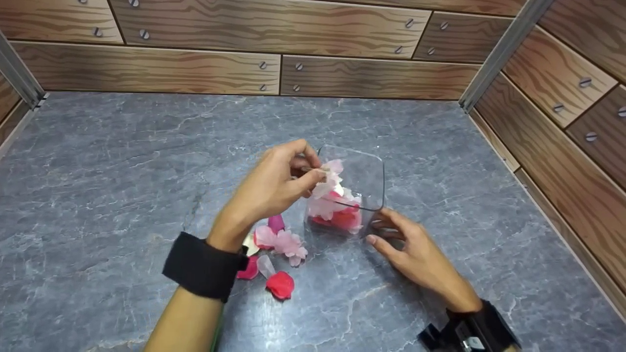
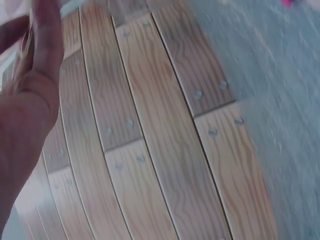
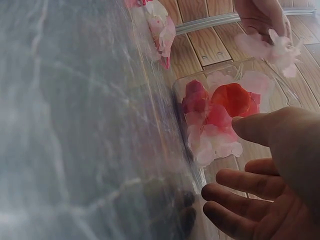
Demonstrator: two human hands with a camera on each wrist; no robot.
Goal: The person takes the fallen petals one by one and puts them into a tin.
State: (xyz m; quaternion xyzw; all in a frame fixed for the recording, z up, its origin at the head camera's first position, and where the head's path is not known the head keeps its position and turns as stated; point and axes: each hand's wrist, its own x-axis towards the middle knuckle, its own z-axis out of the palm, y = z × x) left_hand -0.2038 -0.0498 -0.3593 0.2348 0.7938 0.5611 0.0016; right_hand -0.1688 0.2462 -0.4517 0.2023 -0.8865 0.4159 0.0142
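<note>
A clear plastic container [image 1: 383,183] stands on the table with pink, white and red petals [image 1: 342,217] inside. Over its left rim, my left hand [image 1: 276,181] pinches pale pink petals [image 3: 282,55] between thumb and fingers. Beside the container's near right corner is my right hand [image 1: 423,252], its fingers loosely extended and holding nothing; whether they touch the wall I cannot tell. In the left wrist view only part of the left hand [image 2: 35,85] shows at the upper left edge.
Left of the container lies a loose group of petals: a red one [image 1: 280,285], a pale pink cluster [image 1: 289,244], a magenta one [image 1: 276,223] and others partly behind the left wrist. Wood-patterned panels [image 1: 195,71] border the grey marbled table [image 1: 122,161].
</note>
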